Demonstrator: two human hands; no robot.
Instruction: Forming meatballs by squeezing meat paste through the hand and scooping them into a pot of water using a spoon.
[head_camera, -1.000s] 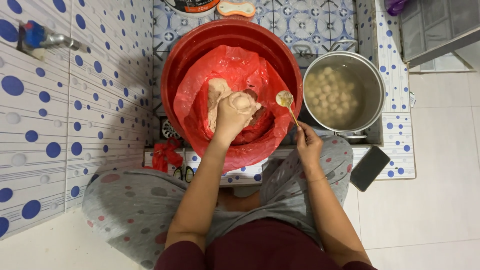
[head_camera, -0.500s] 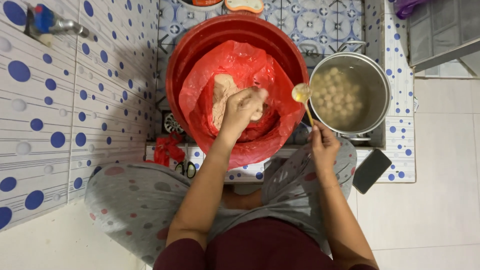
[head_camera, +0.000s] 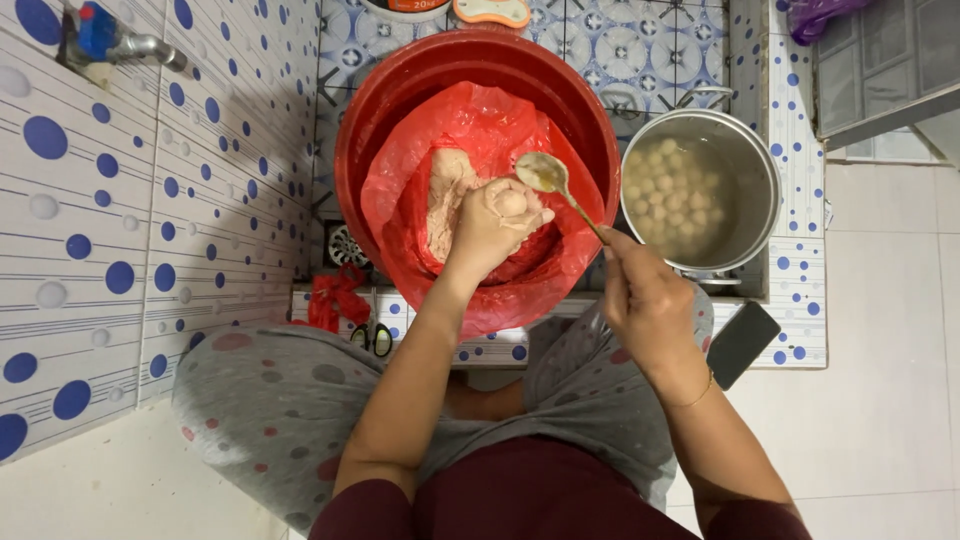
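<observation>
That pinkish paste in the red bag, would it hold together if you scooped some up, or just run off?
The paste probably holds together: a rounded ball bulges from the left hand squeezing it. It looks soft and sticky, clinging to the red bag. Shaped balls in the steel pot keep their form, so likely firm enough for the spoon in the right hand.

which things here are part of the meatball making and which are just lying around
In use: left hand squeezing a paste ball, spoon in right hand, red bag of paste, red basin, steel pot of balls.
Lying about: black phone, wall tap, red cloth.
</observation>
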